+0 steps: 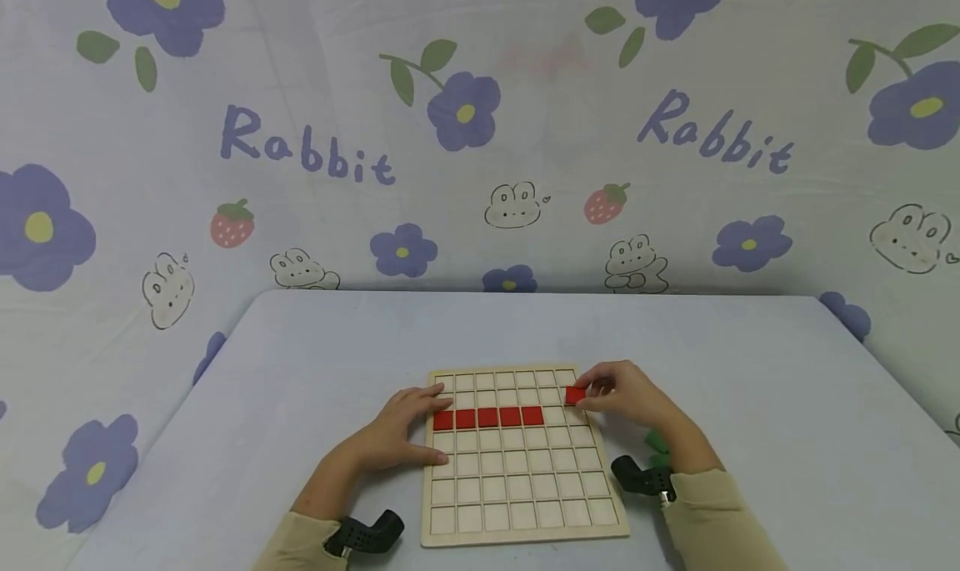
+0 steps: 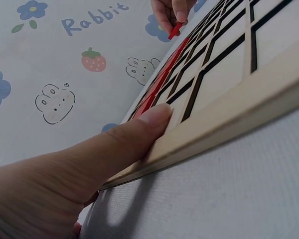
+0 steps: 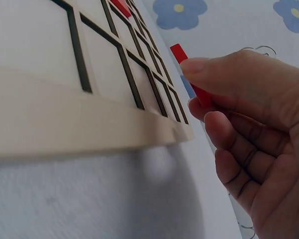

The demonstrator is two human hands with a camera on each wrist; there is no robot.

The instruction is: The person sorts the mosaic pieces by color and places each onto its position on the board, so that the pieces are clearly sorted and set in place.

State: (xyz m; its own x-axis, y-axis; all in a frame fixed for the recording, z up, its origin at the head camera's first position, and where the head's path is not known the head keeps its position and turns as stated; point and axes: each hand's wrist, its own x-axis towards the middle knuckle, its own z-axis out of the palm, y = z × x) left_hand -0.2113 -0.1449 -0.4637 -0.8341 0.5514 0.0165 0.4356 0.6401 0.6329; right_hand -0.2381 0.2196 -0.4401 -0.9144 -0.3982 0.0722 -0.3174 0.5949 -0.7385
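Note:
A wooden grid board point(image 1: 525, 543) lies flat on the table. A row of several red square tiles point(image 1: 487, 418) fills cells from its left side, in the third row from the far edge. My left hand point(image 1: 393, 429) rests on the board's left border with fingers spread; its thumb point(image 2: 134, 130) lies across the rim in the left wrist view, the other fingers mostly hidden there. Near the board's far right edge, my right hand point(image 1: 626, 394) pinches one red tile point(image 3: 192, 77) between thumb and fingers. That tile is held up on its edge above the board in the right wrist view.
Green pieces point(image 1: 657, 443) lie on the white table point(image 1: 360, 329) to the right of the board, partly behind the right forearm. A patterned cloth point(image 1: 465, 196) hangs behind the table. Each wrist wears a black camera mount point(image 1: 375, 533).

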